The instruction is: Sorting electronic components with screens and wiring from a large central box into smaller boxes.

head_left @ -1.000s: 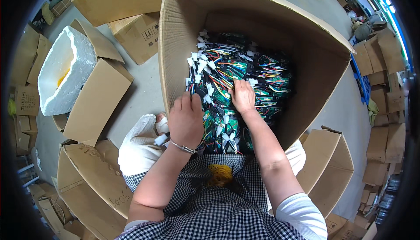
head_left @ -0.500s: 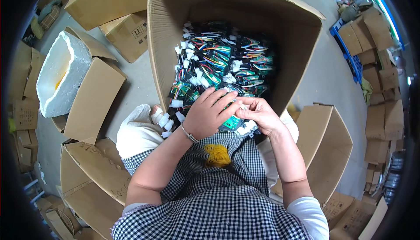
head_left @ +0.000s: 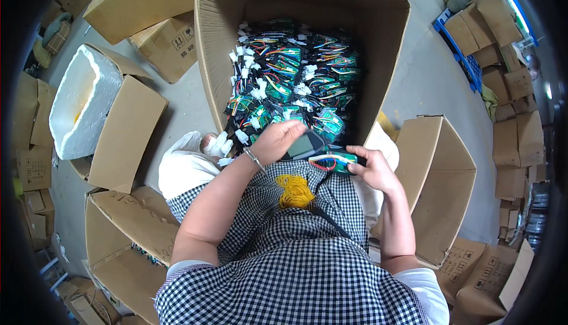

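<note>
Over my lap, my left hand [head_left: 276, 142] is closed around a dark display unit [head_left: 300, 146] with a grey screen. My right hand [head_left: 377, 170] pinches the right end of a green circuit board [head_left: 344, 164] with coloured wires, a red one looping out at its left. The two pieces are close together; whether a wire joins them I cannot tell. Just beyond my hands, a big cardboard box [head_left: 387, 58] contains a pile of similar wired circuit boards [head_left: 284, 67] with white plugs. A bundle of yellow bands or strings [head_left: 294, 192] lies on my checked apron [head_left: 284, 277].
At the left, a white foam box [head_left: 71, 103] sits in a carton [head_left: 127, 135]. Open cartons stand beside me at lower left [head_left: 127, 218] and right [head_left: 441, 189]. Stacked boxes [head_left: 509, 88] and a blue pallet [head_left: 458, 52] line the far right.
My hands have moved apart. The left now shows a display unit, while the right has shifted slightly right with a wired circuit board. The view has shifted a little.
</note>
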Demonstrator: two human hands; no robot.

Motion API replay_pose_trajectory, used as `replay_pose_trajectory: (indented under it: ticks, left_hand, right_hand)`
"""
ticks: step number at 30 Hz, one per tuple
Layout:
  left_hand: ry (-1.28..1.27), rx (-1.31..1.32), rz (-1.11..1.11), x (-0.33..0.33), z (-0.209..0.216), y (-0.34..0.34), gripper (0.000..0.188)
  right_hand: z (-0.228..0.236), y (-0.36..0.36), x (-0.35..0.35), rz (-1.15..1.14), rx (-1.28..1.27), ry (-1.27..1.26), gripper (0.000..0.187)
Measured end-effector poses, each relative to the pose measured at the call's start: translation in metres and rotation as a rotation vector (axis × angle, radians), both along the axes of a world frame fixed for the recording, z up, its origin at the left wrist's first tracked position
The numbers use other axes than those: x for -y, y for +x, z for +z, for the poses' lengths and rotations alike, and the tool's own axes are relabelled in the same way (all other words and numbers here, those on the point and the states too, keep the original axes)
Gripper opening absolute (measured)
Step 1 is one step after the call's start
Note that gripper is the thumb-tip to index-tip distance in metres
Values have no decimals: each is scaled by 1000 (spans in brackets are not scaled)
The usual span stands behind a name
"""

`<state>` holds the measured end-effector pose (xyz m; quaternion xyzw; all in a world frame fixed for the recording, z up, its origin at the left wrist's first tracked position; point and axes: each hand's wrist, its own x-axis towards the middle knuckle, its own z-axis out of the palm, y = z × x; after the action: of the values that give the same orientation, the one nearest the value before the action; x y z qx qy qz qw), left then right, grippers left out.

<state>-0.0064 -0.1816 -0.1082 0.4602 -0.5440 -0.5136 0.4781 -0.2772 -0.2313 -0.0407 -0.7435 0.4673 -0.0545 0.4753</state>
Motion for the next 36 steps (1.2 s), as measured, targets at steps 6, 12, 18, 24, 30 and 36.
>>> replay_pose_trajectory:
  ticks: [6,12,18,24,30,36]
  left_hand:
    - [-4,93,237,-2,-3,-10,39]
    - [329,-486,-108,-10,28,-14,38]
    - [466,-413,-415,-22,22,-6,57]
    - [313,-370,-193,-18,13,-9,58]
    - [387,-244,-79,-17,36,3,54]
    - [443,-323,121,-11,43,14,38]
  right_hand:
    - [46,32,-6,574,140,20,39]
    - [37,61,3,197,146,-233,37]
    - [28,72,1,135,-1,-485,53]
    - [-6,72,12,-180,485,60,51]
    - [-50,65,-1,-445,883,296,50]
    - [-144,60,-51,38,-232,0,17]
